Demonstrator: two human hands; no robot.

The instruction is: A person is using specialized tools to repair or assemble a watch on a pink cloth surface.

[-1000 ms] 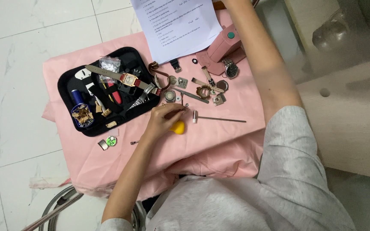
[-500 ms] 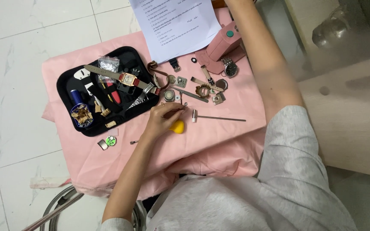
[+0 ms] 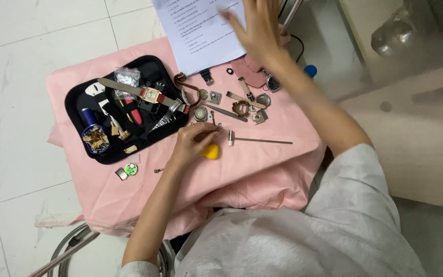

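My left hand rests on the pink cloth, its fingers closed around a small tool with a round yellow handle. Its tip points toward a small round metal watch part. Beside this hand lies a little hammer with a thin metal shaft. My right hand is raised and blurred over a printed paper sheet, fingers spread and holding nothing. Several loose watch parts lie between the two hands.
A black tool tray at the left holds a wristwatch, a blue bottle and small tools. A green disc lies in front of it. A clear bottle stands far right; a metal ring shows below the cloth.
My right hand, out of the frame beyond the top edge before, has drawn back into view above the paper sheet. My left hand has stayed on the yellow-handled tool.
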